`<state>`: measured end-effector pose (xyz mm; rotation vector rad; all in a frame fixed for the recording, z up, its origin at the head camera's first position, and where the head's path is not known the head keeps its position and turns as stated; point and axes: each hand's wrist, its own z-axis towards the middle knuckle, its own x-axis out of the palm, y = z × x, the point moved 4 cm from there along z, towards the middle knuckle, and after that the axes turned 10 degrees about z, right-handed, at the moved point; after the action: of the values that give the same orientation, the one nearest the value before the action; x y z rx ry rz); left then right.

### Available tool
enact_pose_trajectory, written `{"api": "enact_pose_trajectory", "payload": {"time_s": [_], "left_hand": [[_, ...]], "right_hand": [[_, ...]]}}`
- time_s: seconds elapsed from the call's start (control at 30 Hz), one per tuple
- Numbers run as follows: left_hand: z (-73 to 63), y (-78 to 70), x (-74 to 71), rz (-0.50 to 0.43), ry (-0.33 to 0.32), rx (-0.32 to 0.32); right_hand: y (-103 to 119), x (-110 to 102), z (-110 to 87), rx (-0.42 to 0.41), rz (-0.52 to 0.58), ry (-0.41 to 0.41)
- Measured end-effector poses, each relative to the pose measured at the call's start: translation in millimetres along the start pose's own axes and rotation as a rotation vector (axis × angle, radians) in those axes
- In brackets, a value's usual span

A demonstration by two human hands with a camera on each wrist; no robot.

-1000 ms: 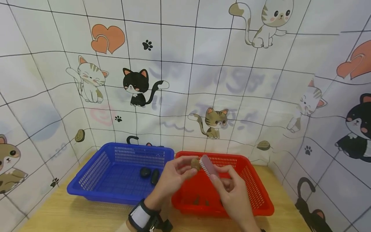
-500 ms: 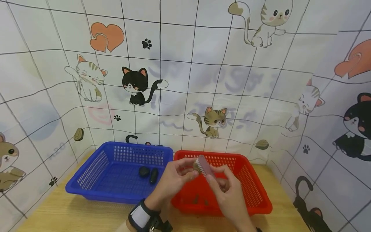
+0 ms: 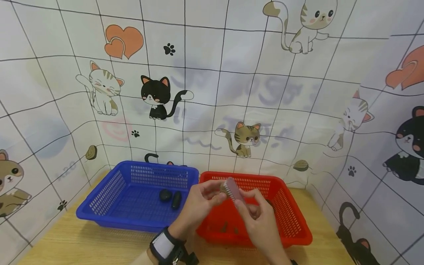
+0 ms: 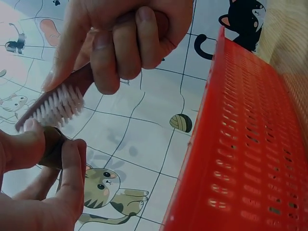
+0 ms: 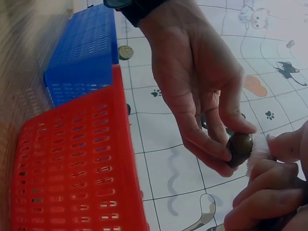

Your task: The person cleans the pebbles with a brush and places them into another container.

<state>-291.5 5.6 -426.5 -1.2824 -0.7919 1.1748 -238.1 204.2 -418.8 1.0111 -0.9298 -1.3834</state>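
Note:
A small rounded brown stone (image 5: 240,146) is pinched between the thumb and fingers of my left hand (image 3: 198,202), above the red basket (image 3: 303,230). My right hand (image 3: 263,222) grips a brush (image 3: 236,190) with a pinkish-brown back and white bristles. Those bristles touch the stone, and in the head view the brush hides much of it. From the left wrist view, the brush (image 4: 67,98) slants down over the stone (image 4: 52,147), with the right fingers curled round its handle.
Left of the red basket stands a blue basket (image 3: 99,217) holding two dark stones, one round (image 3: 165,195) and one long (image 3: 176,200). Small brownish pieces (image 3: 224,227) lie in the red basket. Both baskets rest on a wooden table (image 3: 66,243) before a cat-patterned wall covering.
The brush has moved left onto the stone and now covers more of it in the head view. Both hands keep their holds; the baskets have not moved.

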Motion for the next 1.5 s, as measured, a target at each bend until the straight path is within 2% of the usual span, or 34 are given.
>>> {"api": "enact_pose_trajectory", "payload": {"time_s": [0.1, 0.3, 0.6, 0.83, 1.07, 1.33, 1.5], "left_hand": [[1.7, 2.8, 2.4, -0.004, -0.007, -0.014], [1.1, 3.2, 6.7, -0.009, 0.021, -0.039], [0.0, -4.3, -0.2, -0.023, 0.025, -0.046], [-0.6, -1.8, -0.2, -0.042, 0.036, -0.057], [-1.4, -2.6, 3.5, -0.046, 0.081, -0.038], [-2.5, -4.7, 2.5, -0.082, 0.039, -0.063], [-5.2, -3.4, 8.8, -0.082, 0.056, -0.027]], "right_hand": [[-1.8, 2.0, 0.3, 0.005, 0.005, 0.003], [-4.6, 0.1, 2.4, 0.034, 0.000, -0.033], [-4.8, -6.1, 8.5, 0.071, 0.002, -0.050], [-3.5, -1.9, 5.2, 0.115, 0.021, -0.027], [-0.5, -2.8, 4.6, 0.072, 0.020, -0.041], [4.2, -3.6, 1.1, 0.007, 0.013, -0.029], [5.0, -1.0, -0.6, -0.014, 0.013, -0.017]]}}
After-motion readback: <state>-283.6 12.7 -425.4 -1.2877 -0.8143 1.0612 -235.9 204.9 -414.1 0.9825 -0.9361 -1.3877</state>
